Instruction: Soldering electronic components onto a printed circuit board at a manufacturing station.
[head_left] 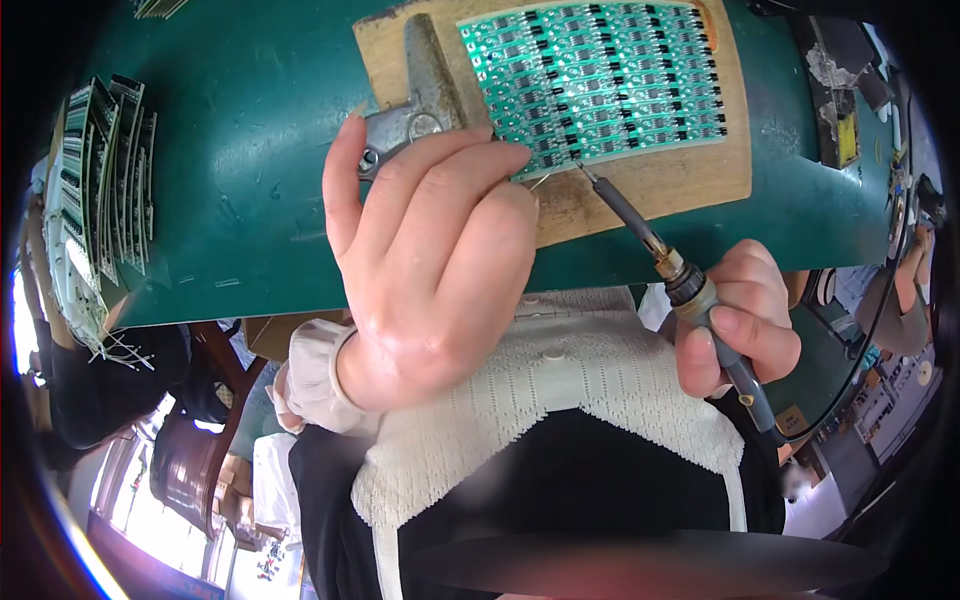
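Observation:
A panel of green circuit boards (pixel 600 85), with rows of small black components, lies on a wooden board (pixel 690 185). My right hand (pixel 745 325) grips a soldering iron (pixel 625 210) by its handle, the tip at the panel's near edge. From under the fingers of my left hand (pixel 435 245) a thin silvery solder wire (pixel 541 181) points toward that tip. The left fingers are bent, and the thumb-side pinch is mostly hidden beneath the hand. Beyond my left fingers, a grey metal clamp-like piece (pixel 432 85) rests on the wooden board's left part.
Upright stacks of circuit boards (pixel 115 180) stand at the left of the green table (pixel 240 220), with thin white wires (pixel 120 350) hanging near them. A dark holder with a yellow sponge (pixel 848 138) sits at the right. The iron's black cable (pixel 860 350) curves up there. Another person's arm (pixel 908 280) shows farther right.

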